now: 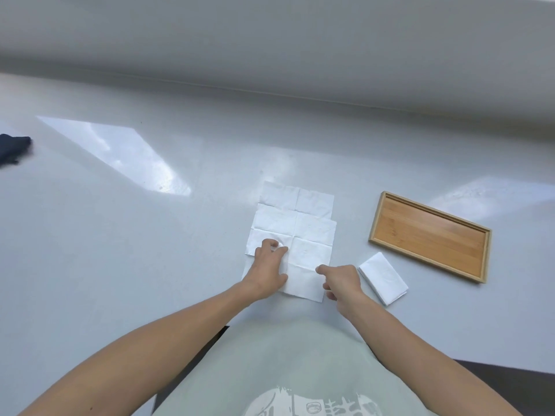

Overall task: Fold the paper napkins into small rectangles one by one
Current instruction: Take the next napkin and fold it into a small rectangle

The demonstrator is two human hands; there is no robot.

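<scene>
Napkin (303, 229) unfolded, wooden tray (477, 232) right

A dark cloth (13, 150) is cut off by the left edge.

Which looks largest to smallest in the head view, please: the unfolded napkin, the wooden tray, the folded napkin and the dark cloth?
1. Unfolded napkin and wooden tray: they look alike in size, so no ranking between them.
2. Folded napkin.
3. Dark cloth: smallest as seen, but cut off by the frame edge.
</scene>
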